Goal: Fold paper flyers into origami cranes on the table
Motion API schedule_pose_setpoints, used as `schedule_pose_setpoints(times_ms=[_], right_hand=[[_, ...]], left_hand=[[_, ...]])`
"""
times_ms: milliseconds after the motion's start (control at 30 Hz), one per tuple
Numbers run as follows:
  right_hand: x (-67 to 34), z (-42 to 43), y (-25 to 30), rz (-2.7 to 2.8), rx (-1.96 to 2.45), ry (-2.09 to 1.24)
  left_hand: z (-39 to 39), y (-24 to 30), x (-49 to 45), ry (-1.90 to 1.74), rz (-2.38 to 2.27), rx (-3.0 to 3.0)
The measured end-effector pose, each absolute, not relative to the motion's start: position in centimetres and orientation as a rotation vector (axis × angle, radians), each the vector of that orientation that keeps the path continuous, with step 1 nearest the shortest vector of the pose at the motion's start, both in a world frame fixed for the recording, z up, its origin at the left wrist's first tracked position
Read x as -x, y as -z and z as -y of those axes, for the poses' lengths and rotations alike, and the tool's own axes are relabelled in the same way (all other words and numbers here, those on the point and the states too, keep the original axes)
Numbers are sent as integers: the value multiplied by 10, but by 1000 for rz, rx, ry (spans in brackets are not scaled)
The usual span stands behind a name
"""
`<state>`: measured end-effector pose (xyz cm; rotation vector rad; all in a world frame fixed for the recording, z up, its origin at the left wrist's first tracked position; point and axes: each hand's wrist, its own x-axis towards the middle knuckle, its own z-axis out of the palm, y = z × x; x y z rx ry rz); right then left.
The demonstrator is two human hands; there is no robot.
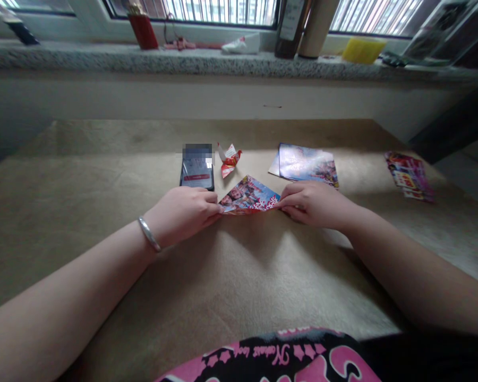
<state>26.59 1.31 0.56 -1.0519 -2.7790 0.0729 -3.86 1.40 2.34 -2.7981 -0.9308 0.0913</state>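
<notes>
A sheet of colourful printed paper (249,195), folded into a triangle, lies on the table with its peak pointing away from me. My left hand (189,208) pinches its left corner; a silver bangle is on that wrist. At the right corner, the fingers of my right hand (313,204) are closed on the paper too. Just beyond the triangle stands a folded red and white paper crane (230,159). A phone (197,165) with its screen lit lies behind my left hand. Beyond my right hand rest a few printed sheets (307,163), stacked unevenly.
Purple and red printed cards (409,176) lie near the table's right edge. Behind the brown table (115,159), a granite windowsill (207,61) holds a red container (142,29), a dark bottle (290,26), a yellow block-like item (363,50) and other small things.
</notes>
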Motion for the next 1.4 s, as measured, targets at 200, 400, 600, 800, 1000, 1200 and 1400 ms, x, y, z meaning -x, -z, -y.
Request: schedule_pose_setpoints(times_ms=[200,400,600,800,1000,1200,1400], right_hand=[[-257,-11,-6,2682,1329,-215],[-235,-12,0,2369,1752,-201],[-234,-14,4,2325,1774,-145],[-248,-19,2,2355,1797,-396],[-260,-23,6,2439,1671,-526],[-261,-22,6,2410,1623,-529],[-260,-22,11,2269,1480,-587]], left_hand=[[-12,-14,34,11,1147,2721],[-8,-6,24,155,1485,2555],[-9,-8,24,184,1510,2534],[-13,-5,31,84,1468,2617],[-19,-2,36,43,1448,2723],[-14,-2,34,93,1460,2723],[-12,-3,32,380,1471,2779]])
